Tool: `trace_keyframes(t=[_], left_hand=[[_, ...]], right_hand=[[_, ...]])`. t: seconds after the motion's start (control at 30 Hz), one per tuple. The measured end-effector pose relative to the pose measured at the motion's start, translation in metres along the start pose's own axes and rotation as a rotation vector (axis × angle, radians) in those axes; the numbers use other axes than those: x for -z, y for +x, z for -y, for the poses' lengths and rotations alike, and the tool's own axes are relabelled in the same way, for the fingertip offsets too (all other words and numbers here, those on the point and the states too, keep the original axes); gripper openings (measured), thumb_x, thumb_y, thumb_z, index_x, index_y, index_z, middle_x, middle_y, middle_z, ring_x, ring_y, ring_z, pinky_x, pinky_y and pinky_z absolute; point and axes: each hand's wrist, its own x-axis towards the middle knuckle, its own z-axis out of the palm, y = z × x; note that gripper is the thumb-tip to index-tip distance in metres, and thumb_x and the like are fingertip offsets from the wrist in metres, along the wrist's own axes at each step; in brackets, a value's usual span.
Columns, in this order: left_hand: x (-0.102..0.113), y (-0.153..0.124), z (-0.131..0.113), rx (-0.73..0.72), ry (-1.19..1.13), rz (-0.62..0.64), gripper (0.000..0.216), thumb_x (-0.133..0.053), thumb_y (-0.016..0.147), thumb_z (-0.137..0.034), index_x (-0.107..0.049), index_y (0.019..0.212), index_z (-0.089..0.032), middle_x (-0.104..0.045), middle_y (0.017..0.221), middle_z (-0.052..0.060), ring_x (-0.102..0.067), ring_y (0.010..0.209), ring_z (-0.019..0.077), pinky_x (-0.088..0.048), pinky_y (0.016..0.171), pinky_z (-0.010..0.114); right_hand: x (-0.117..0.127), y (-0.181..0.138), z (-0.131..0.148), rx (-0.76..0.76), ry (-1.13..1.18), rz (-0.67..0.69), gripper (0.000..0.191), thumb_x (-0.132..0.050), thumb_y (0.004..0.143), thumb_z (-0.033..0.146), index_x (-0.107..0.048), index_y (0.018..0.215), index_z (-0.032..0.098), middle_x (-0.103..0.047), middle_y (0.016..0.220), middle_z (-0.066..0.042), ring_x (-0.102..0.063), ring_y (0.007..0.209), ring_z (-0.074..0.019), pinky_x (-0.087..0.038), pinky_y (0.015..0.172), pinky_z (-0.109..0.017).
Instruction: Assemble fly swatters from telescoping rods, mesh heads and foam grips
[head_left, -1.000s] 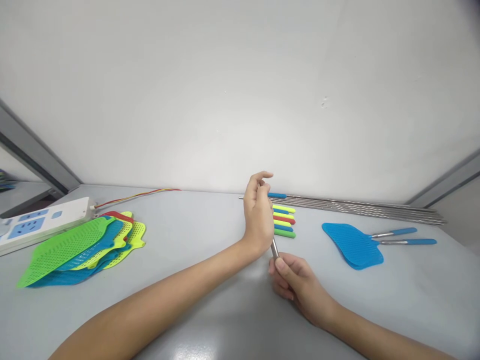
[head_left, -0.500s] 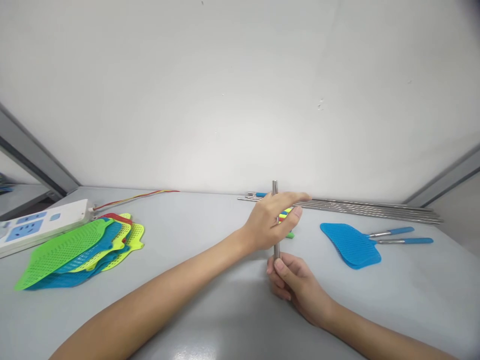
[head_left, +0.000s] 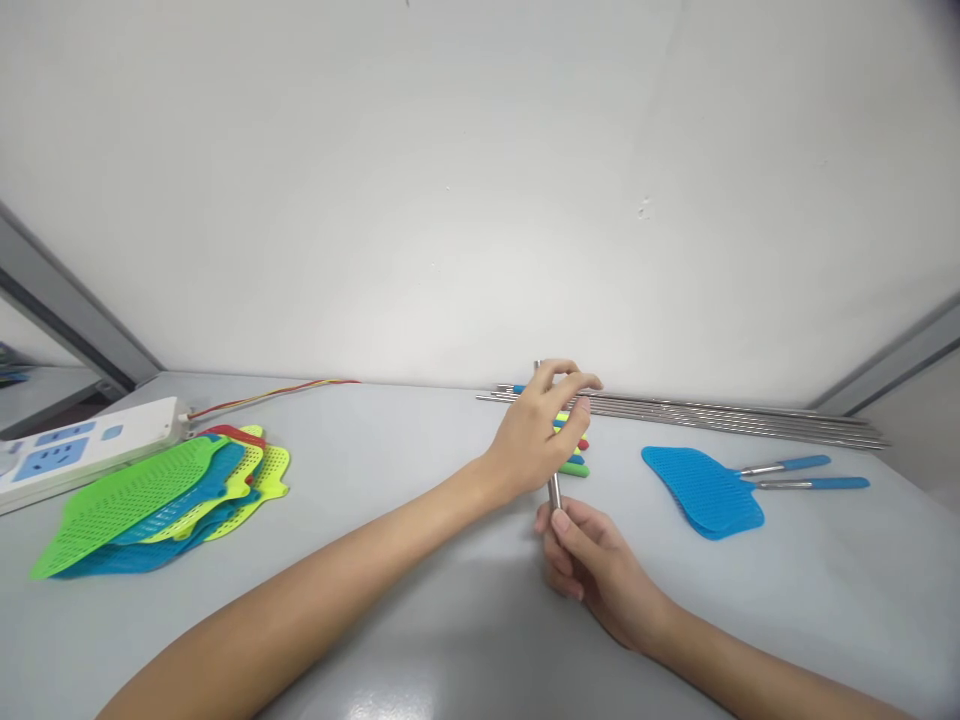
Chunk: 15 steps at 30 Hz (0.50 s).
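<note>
Pinching a metal rod (head_left: 555,492), right grip (head_left: 596,565) closed; left grip (head_left: 531,435) crosses half-open.

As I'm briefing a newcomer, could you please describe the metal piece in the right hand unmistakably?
Near the middle of the grey table, find the right hand. From it a metal piece sticks up, passing behind the left hand. Unlike the metal rods lying by the wall, it stands nearly upright.

A white power strip (head_left: 101,447) lies on the grey bench (head_left: 405,440), at the left. Red and yellow wires (head_left: 270,393) run from its end to the wall (head_left: 375,200).
</note>
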Motion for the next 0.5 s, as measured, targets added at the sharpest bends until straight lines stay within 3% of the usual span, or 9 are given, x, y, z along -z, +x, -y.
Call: trace_keyframes(t=[0.2, 0.33, 0.5], left_hand=[[-0.002, -0.001, -0.001, -0.026, 0.119, -0.070, 0.030, -0.034, 0.080, -0.018, -0.045, 0.107, -0.025, -0.027, 0.117, 0.004, -0.049, 0.079, 0.0113, -0.044, 0.062, 0.022], [-0.005, -0.004, -0.007, -0.030, 0.193, 0.006, 0.030, -0.036, 0.079, -0.021, -0.043, 0.108, -0.024, -0.025, 0.120, 0.006, -0.049, 0.084, 0.0152, -0.045, 0.067, 0.028], [-0.008, -0.008, -0.011, 0.015, 0.140, 0.129, 0.032, -0.034, 0.080, -0.023, -0.040, 0.112, -0.026, -0.022, 0.124, 0.006, -0.053, 0.067, 0.0102, -0.047, 0.063, 0.029]], right_hand=[[-0.003, -0.001, 0.004, 0.018, -0.002, 0.012, 0.022, -0.036, 0.083, 0.035, -0.044, 0.093, 0.017, -0.044, 0.050, 0.004, -0.037, 0.039, -0.0078, -0.030, 0.041, -0.021], [-0.002, 0.000, 0.001, 0.023, 0.007, -0.002, 0.026, -0.031, 0.085, 0.036, -0.044, 0.091, 0.015, -0.048, 0.048, 0.003, -0.040, 0.038, -0.0094, -0.033, 0.041, -0.022], [-0.001, 0.001, -0.002, 0.030, 0.022, -0.005, 0.024, -0.034, 0.083, 0.037, -0.045, 0.082, 0.016, -0.049, 0.049, 0.002, -0.041, 0.038, -0.0095, -0.034, 0.042, -0.022]])
